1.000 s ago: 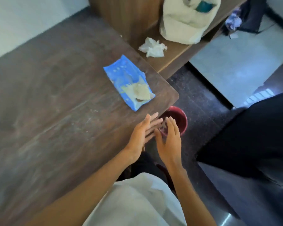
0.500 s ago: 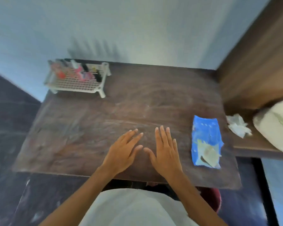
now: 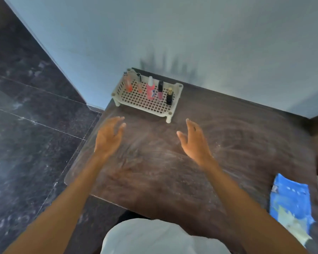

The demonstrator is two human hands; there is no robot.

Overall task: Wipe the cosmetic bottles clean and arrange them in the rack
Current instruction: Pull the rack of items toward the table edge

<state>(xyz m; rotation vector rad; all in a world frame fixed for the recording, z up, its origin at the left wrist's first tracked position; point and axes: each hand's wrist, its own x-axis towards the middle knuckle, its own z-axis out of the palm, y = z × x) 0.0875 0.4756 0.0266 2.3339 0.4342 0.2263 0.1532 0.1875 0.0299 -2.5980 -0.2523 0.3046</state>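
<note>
Rack (image 3: 147, 99) at bench (image 3: 228, 143) far-left corner: cream, perforated, on short legs. Five bottles (image 3: 150, 89) upright in it: two orange tubes, pink spray, pink gloss with black cap, black bottle with gold top. My left grip (image 3: 108, 136) and right grip (image 3: 195, 142) are released, fingers spread, holding nothing, above the bench. One blue packet (image 3: 290, 200) at near-right edge.
</note>
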